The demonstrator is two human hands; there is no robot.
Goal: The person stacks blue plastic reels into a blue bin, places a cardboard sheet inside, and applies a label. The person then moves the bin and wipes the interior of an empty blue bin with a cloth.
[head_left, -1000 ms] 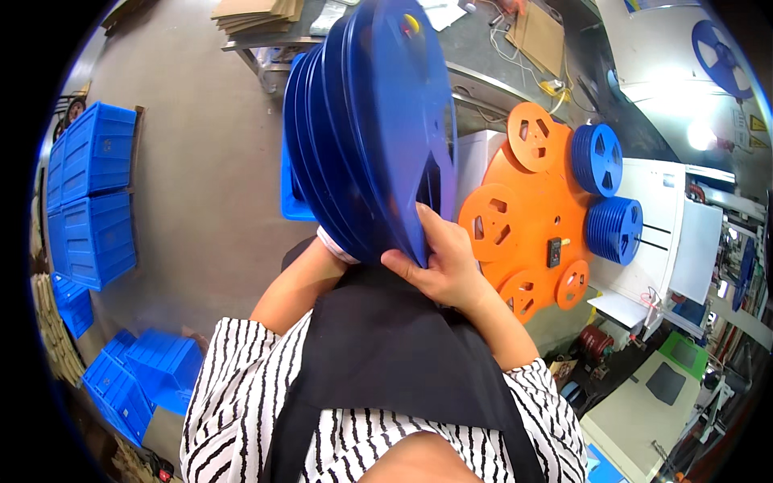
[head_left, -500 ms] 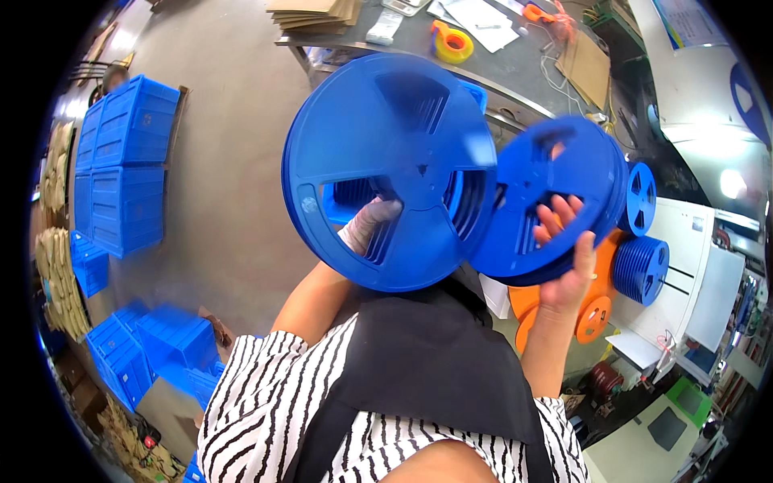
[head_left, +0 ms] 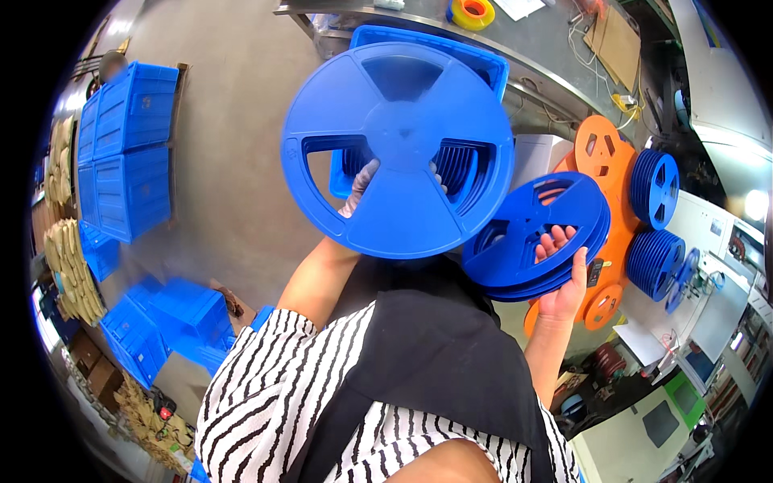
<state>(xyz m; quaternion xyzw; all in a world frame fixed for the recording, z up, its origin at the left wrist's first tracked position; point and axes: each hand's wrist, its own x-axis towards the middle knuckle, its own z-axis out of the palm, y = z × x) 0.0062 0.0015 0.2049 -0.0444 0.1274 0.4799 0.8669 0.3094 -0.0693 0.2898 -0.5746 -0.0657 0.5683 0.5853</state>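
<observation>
A large blue plastic reel (head_left: 400, 209) with wide cutouts faces me in the middle of the view. My left hand (head_left: 360, 189), in a pale glove or finger covers, is closed on it with fingers in a lower cutout near the hub. Other fingertips show through the right cutout. Lower right, my right hand (head_left: 562, 294) holds a tilted stack of blue reels (head_left: 515, 272), its fingers passing through a cutout and its thumb at the rim. Behind the large reel stands a blue crate (head_left: 495, 71), with several reel edges visible through the cutouts.
An orange rack (head_left: 618, 205) at the right carries blue reels (head_left: 656, 262). A grey worktable (head_left: 531, 60) with a yellow tape roll (head_left: 471, 12) crosses the top. Blue bins (head_left: 129, 189) are stacked on the left, with more bins (head_left: 189, 318) below them.
The large reel has turned, so its cutouts sit differently. The right-hand stack has moved down, and the crate's rim shows more. My view has shifted, with the worktable higher in the picture.
</observation>
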